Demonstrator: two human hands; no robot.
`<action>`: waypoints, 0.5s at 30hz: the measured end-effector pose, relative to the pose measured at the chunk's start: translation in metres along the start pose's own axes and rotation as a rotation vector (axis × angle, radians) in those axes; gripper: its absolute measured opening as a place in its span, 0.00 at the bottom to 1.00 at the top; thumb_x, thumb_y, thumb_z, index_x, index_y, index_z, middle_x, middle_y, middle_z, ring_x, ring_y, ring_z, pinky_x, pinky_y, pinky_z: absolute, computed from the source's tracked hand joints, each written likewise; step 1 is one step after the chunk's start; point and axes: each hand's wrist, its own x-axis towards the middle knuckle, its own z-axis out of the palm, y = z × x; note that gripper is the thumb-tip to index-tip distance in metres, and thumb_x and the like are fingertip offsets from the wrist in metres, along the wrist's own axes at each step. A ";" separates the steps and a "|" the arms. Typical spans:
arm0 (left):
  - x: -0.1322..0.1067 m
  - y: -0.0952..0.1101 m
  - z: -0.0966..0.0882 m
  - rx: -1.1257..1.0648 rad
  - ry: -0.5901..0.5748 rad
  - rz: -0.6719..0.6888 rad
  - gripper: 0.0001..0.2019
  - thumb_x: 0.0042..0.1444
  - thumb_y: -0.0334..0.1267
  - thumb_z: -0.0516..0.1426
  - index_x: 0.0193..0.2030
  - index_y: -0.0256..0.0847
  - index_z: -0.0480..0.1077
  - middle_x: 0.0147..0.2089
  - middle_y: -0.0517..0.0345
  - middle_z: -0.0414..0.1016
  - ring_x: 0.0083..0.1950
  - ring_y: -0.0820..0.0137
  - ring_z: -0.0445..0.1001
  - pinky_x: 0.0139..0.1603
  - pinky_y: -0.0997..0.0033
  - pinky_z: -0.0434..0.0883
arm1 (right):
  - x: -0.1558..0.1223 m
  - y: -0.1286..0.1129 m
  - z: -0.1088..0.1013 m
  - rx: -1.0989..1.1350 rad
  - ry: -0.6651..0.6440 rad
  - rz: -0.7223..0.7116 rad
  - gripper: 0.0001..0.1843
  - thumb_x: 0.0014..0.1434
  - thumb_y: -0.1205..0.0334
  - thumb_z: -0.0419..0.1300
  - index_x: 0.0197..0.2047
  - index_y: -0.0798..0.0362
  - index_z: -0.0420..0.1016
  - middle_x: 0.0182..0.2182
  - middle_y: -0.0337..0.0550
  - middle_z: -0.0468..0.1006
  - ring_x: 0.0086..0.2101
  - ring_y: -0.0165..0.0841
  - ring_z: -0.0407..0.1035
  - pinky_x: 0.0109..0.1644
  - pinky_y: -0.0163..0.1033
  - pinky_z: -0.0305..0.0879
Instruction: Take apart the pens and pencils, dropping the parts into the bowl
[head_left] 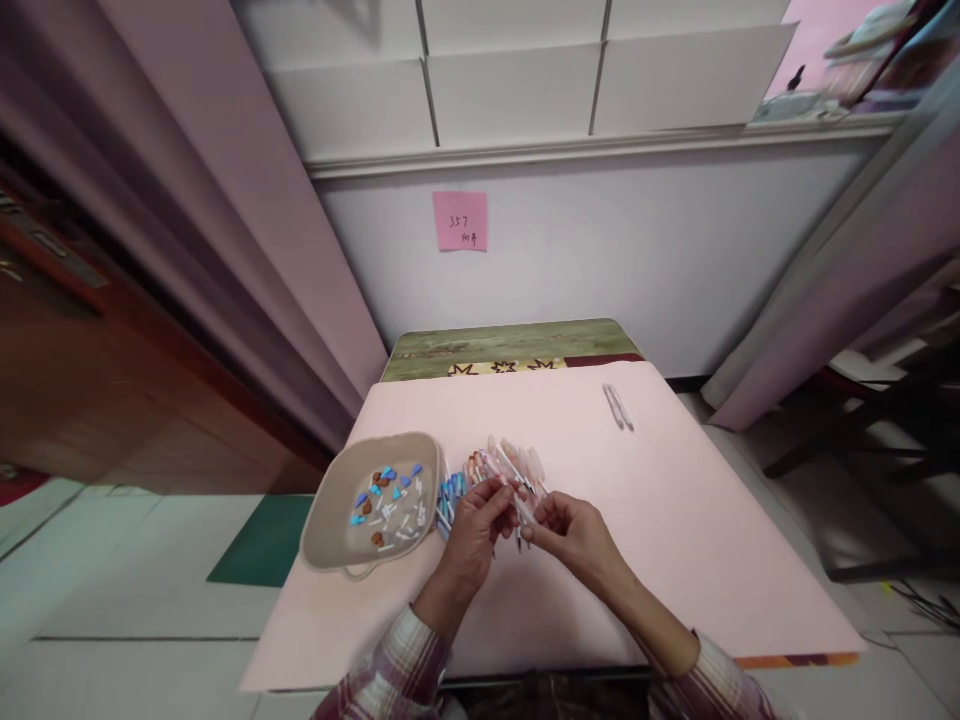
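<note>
My left hand point(478, 522) is closed in a pinch at one end of a pale pen point(524, 511). My right hand point(581, 532) grips the same pen from the other side, thumb and fingers pressed together. Just beyond my hands lies a pile of pens point(489, 462) with blue, pink and orange parts, partly hidden by my fingers. To the left stands a beige basin point(322, 520) holding several small blue and brown pieces and short white sticks. Two whitish pens point(618, 407) lie side by side at the far right.
A pale pink cover point(697, 560) lies over the table. Behind it, a pink note point(460, 221) with handwriting sticks to the white wall. Purple curtains point(247, 190) hang at the left, and a green mat point(259, 540) lies on the tiled floor.
</note>
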 end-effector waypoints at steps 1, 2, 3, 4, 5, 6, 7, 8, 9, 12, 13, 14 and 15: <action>0.003 0.001 0.001 -0.001 -0.002 -0.001 0.12 0.46 0.39 0.67 0.34 0.34 0.75 0.30 0.56 0.76 0.22 0.80 0.66 0.21 0.80 0.59 | 0.003 -0.002 -0.001 0.024 -0.030 0.023 0.21 0.47 0.45 0.68 0.27 0.54 0.69 0.21 0.36 0.72 0.21 0.26 0.63 0.25 0.31 0.59; 0.006 0.001 0.001 -0.002 -0.009 -0.005 0.12 0.47 0.40 0.67 0.34 0.34 0.75 0.31 0.56 0.76 0.22 0.81 0.66 0.21 0.80 0.60 | 0.005 -0.003 -0.001 0.059 -0.070 0.056 0.21 0.50 0.43 0.65 0.27 0.55 0.70 0.21 0.36 0.72 0.20 0.26 0.63 0.24 0.31 0.59; 0.009 0.001 0.002 -0.003 -0.023 -0.016 0.12 0.47 0.40 0.67 0.34 0.34 0.75 0.32 0.55 0.76 0.21 0.81 0.66 0.21 0.80 0.59 | 0.007 -0.004 -0.002 0.100 -0.117 0.097 0.23 0.52 0.41 0.62 0.29 0.55 0.72 0.21 0.37 0.73 0.19 0.25 0.63 0.23 0.31 0.59; 0.012 0.001 0.001 -0.003 -0.036 -0.029 0.12 0.47 0.41 0.66 0.35 0.34 0.75 0.32 0.55 0.77 0.21 0.80 0.66 0.21 0.79 0.59 | 0.009 -0.005 -0.002 0.140 -0.173 0.141 0.25 0.55 0.39 0.58 0.30 0.56 0.73 0.21 0.38 0.73 0.19 0.25 0.64 0.22 0.31 0.58; 0.015 0.001 0.001 0.000 -0.049 -0.043 0.13 0.47 0.41 0.66 0.35 0.34 0.75 0.31 0.55 0.76 0.20 0.80 0.66 0.20 0.79 0.59 | 0.011 -0.005 -0.003 0.169 -0.224 0.177 0.27 0.57 0.37 0.55 0.32 0.56 0.74 0.21 0.38 0.74 0.18 0.26 0.64 0.22 0.31 0.58; 0.017 0.000 0.000 0.005 -0.055 -0.057 0.13 0.47 0.42 0.66 0.35 0.34 0.75 0.29 0.56 0.76 0.20 0.80 0.66 0.20 0.79 0.59 | 0.014 -0.003 -0.004 0.180 -0.257 0.195 0.29 0.58 0.36 0.52 0.33 0.56 0.74 0.21 0.39 0.74 0.18 0.26 0.64 0.22 0.31 0.58; 0.019 -0.001 -0.001 0.012 -0.048 -0.067 0.13 0.47 0.42 0.66 0.35 0.34 0.75 0.28 0.56 0.75 0.20 0.80 0.66 0.20 0.79 0.59 | 0.016 -0.001 -0.004 0.172 -0.261 0.192 0.29 0.58 0.36 0.52 0.33 0.56 0.74 0.22 0.39 0.74 0.19 0.26 0.65 0.23 0.31 0.59; 0.021 -0.002 -0.002 0.019 -0.031 -0.071 0.13 0.47 0.42 0.66 0.34 0.34 0.75 0.27 0.57 0.75 0.20 0.80 0.65 0.20 0.80 0.58 | 0.019 0.001 -0.005 0.150 -0.234 0.168 0.27 0.56 0.37 0.55 0.33 0.56 0.74 0.22 0.39 0.74 0.20 0.26 0.66 0.24 0.31 0.60; 0.023 -0.003 -0.003 0.026 -0.010 -0.071 0.12 0.46 0.41 0.67 0.34 0.34 0.76 0.26 0.57 0.75 0.20 0.80 0.65 0.20 0.80 0.58 | 0.022 0.004 -0.006 0.121 -0.188 0.136 0.25 0.53 0.38 0.60 0.32 0.56 0.73 0.23 0.38 0.74 0.22 0.27 0.66 0.26 0.31 0.61; 0.028 -0.006 -0.004 0.040 0.026 -0.077 0.12 0.45 0.40 0.67 0.32 0.34 0.75 0.27 0.57 0.75 0.21 0.81 0.65 0.20 0.81 0.58 | 0.031 0.009 -0.008 0.065 -0.076 0.082 0.21 0.44 0.47 0.70 0.30 0.54 0.70 0.23 0.36 0.74 0.23 0.27 0.66 0.28 0.31 0.61; 0.030 -0.007 -0.004 0.039 0.026 -0.080 0.12 0.45 0.40 0.67 0.32 0.34 0.75 0.27 0.57 0.75 0.20 0.81 0.65 0.20 0.81 0.58 | 0.033 0.009 -0.008 0.071 -0.077 0.087 0.21 0.44 0.48 0.70 0.29 0.54 0.70 0.22 0.35 0.73 0.23 0.26 0.65 0.27 0.31 0.61; 0.032 -0.007 -0.004 0.035 0.022 -0.082 0.12 0.45 0.41 0.67 0.32 0.34 0.75 0.27 0.57 0.75 0.20 0.80 0.65 0.19 0.81 0.57 | 0.034 0.007 -0.008 0.091 -0.095 0.102 0.20 0.46 0.47 0.69 0.28 0.54 0.70 0.21 0.35 0.72 0.22 0.26 0.64 0.26 0.31 0.60; 0.034 -0.007 -0.005 0.029 0.015 -0.086 0.13 0.45 0.41 0.67 0.33 0.34 0.75 0.26 0.57 0.75 0.20 0.80 0.65 0.19 0.81 0.57 | 0.035 0.005 -0.008 0.121 -0.121 0.123 0.20 0.48 0.46 0.67 0.28 0.54 0.70 0.20 0.35 0.71 0.20 0.25 0.63 0.26 0.31 0.59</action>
